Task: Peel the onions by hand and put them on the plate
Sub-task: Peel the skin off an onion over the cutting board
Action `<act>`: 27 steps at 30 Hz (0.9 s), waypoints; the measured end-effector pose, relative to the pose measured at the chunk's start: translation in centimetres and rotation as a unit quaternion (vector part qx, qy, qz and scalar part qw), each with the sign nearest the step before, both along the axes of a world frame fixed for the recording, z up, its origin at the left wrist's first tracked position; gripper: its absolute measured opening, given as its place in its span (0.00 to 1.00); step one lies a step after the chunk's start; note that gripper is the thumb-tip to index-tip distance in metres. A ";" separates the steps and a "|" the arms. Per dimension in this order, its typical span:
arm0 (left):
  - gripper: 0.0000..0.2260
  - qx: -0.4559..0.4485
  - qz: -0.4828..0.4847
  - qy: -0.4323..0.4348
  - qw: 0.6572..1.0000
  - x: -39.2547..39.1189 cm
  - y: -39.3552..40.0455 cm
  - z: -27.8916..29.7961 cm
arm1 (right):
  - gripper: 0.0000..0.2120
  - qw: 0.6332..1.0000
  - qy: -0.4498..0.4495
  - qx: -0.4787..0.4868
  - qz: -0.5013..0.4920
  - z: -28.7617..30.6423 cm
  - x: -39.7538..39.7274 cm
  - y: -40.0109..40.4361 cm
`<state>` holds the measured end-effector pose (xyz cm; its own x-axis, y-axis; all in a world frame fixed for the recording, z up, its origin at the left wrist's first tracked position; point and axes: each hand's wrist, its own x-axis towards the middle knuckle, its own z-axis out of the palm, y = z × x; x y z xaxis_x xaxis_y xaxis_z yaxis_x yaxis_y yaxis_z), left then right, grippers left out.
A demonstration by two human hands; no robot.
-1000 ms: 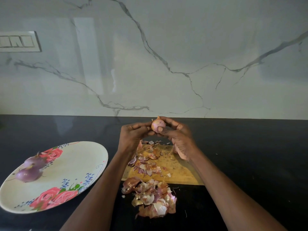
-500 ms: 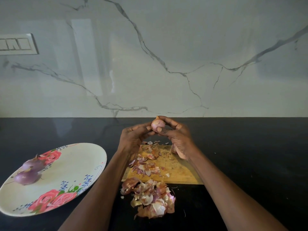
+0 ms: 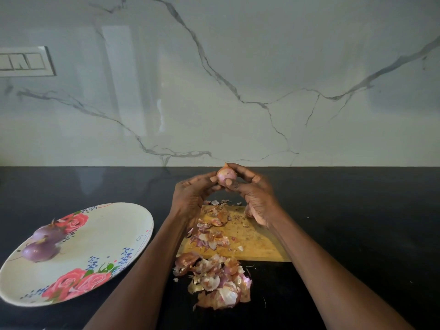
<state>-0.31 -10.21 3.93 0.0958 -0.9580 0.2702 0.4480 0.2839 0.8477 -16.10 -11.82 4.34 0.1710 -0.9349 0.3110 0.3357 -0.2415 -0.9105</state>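
A small pinkish onion [image 3: 225, 175] is held in the air above the far end of the wooden cutting board [image 3: 257, 244]. My left hand [image 3: 190, 196] pinches its left side with the fingertips. My right hand [image 3: 256, 196] grips it from the right, thumb on its front and fingers curled over the top. Two peeled purple onions [image 3: 39, 251] [image 3: 47, 233] lie on the left part of the white flowered plate [image 3: 107, 236], which sits on the counter to the left of my arms.
Loose onion skins [image 3: 215, 279] are heaped on the black counter [image 3: 357, 222] just in front of the board, and more scraps [image 3: 209, 234] litter the board. A marble wall with a switch panel [image 3: 23, 61] stands behind the counter.
The onion has turned a little between my fingers. My hands stay in the same place above the board.
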 end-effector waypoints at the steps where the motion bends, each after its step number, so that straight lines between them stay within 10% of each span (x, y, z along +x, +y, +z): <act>1: 0.07 0.002 0.011 -0.006 1.000 0.0 -0.1 -0.2 | 0.20 1.000 -0.001 0.001 0.000 0.0 0.0 0.0; 27: 0.14 -0.050 0.064 -0.077 0.994 -0.2 -0.3 -0.7 | 0.22 1.000 -0.008 0.012 0.004 0.0 0.1 0.5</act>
